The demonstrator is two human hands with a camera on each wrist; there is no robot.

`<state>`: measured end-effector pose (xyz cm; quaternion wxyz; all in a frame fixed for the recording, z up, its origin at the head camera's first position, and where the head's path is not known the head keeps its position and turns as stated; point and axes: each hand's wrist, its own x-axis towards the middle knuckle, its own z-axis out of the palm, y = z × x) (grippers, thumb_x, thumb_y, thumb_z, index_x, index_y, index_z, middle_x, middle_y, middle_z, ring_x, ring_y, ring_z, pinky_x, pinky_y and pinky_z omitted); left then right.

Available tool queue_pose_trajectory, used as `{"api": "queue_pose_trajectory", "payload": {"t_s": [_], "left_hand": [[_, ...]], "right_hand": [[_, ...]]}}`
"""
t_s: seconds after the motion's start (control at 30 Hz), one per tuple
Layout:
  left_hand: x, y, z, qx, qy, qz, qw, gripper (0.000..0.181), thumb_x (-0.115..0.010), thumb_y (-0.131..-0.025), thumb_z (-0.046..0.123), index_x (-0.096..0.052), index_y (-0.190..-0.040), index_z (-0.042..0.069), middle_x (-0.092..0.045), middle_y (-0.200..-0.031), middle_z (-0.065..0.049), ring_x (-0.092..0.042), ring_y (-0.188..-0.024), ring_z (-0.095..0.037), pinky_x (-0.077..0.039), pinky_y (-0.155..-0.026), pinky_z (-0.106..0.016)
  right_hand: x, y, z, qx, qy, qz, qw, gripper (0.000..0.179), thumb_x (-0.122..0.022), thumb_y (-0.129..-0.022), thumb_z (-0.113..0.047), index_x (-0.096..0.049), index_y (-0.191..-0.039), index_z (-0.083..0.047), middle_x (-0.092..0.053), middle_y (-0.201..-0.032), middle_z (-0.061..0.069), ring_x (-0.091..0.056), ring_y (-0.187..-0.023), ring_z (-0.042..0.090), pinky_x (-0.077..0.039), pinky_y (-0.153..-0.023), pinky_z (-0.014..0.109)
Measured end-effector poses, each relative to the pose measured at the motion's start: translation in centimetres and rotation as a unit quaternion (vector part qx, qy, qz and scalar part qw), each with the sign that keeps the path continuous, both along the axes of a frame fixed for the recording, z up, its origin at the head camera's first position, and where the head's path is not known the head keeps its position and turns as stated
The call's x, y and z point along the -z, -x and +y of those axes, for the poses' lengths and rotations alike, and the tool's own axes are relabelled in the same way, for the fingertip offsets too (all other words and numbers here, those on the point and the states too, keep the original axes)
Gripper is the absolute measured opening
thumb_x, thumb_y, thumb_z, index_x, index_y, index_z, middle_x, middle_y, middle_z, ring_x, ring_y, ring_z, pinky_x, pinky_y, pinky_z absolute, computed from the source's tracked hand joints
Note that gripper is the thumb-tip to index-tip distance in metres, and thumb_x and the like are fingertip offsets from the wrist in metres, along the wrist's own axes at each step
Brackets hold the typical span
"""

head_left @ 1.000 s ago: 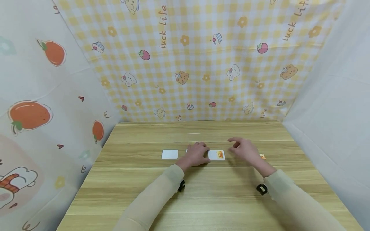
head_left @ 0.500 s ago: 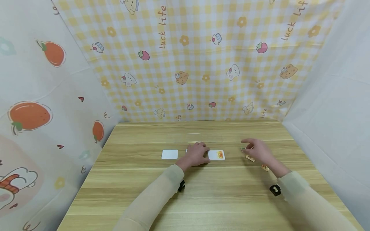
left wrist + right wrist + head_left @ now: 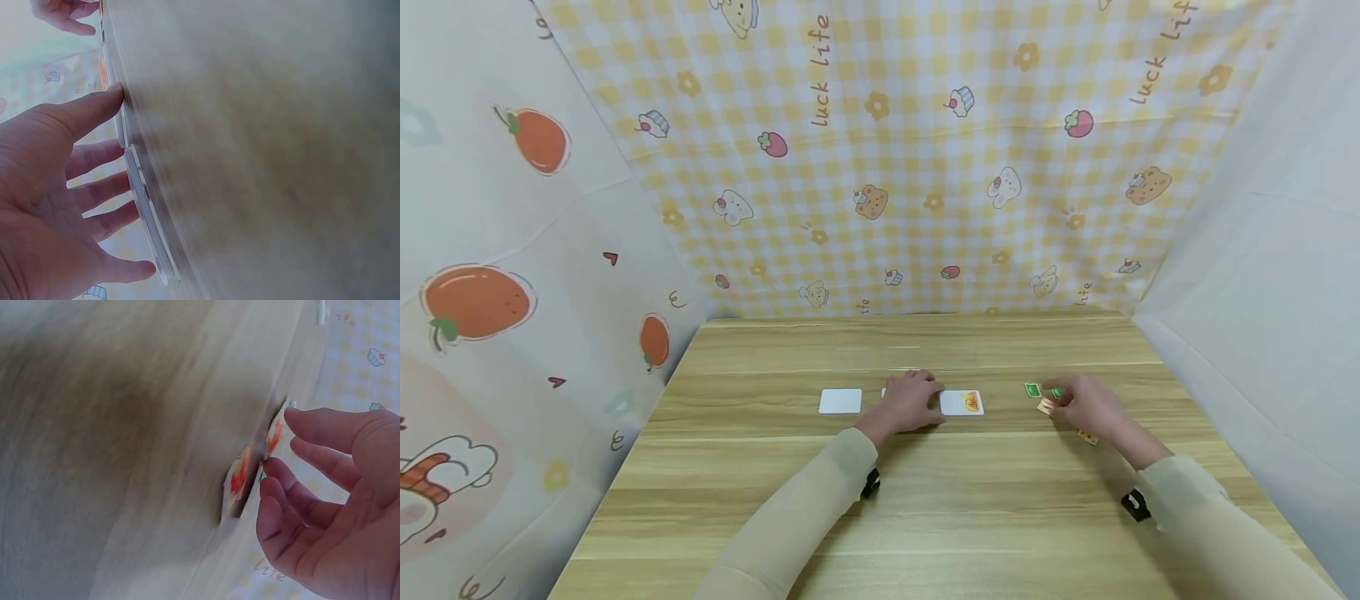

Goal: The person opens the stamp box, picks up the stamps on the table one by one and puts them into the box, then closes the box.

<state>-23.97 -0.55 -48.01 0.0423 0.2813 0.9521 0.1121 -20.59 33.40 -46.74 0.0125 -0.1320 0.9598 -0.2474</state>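
Observation:
In the head view my left hand (image 3: pixel 908 402) rests over a white card, mostly hidden, its thumb and a fingertip at the left end of another white card (image 3: pixel 955 403), which bears an orange picture (image 3: pixel 973 402) on its right side. The left wrist view has those fingers fairly straight, touching the card edges. At the right, my right hand (image 3: pixel 1086 404) hovers low among small picture pieces that look like stickers: a green one (image 3: pixel 1033 389), a second green one (image 3: pixel 1057 392), a cream-and-orange one (image 3: pixel 1045 407) and another (image 3: pixel 1087 436). Its thumb and forefinger stay apart near one orange piece (image 3: pixel 275 434).
A blank white card (image 3: pixel 840 401) lies left of my left hand. Faint clear, shiny strips (image 3: pixel 902 369) lie behind it. Patterned cloth (image 3: pixel 880 167) hangs at the table's back edge, with more cloth at both sides.
My right hand has moved right, away from the picture card, and lowered to the small pieces, uncovering the green and orange ones. The left hand has stayed in place.

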Motion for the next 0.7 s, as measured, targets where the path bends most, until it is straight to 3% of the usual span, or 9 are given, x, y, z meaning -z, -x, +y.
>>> {"api": "queue_pose_trajectory", "payload": {"t_s": [0.3,0.7], "left_hand": [[-0.01,-0.07,0.03,0.001,-0.005,-0.006,1.0000,0.053,-0.072,-0.091,0.048,-0.064,-0.137,0.022,-0.054,-0.142,-0.001,-0.046,-0.134,-0.026,-0.031,-0.105,-0.068],[0.12,0.00,-0.05,-0.002,-0.006,-0.010,0.9999,0.054,-0.071,-0.092,0.048,-0.063,-0.138,0.022,-0.053,-0.142,-0.002,-0.045,-0.134,-0.027,-0.031,-0.105,-0.069]], "right_hand": [[0.14,-0.22,-0.29,-0.014,-0.037,-0.005,0.9992,0.044,-0.077,-0.084,-0.005,-0.067,-0.127,-0.005,-0.067,-0.084,0.005,-0.055,-0.063,0.015,-0.045,-0.053,0.033],[0.41,-0.51,-0.26,-0.006,-0.046,0.008,0.9989,0.029,-0.077,-0.088,-0.010,-0.073,-0.117,-0.007,-0.057,-0.070,-0.003,-0.046,-0.055,0.013,-0.038,-0.049,0.031]]}}
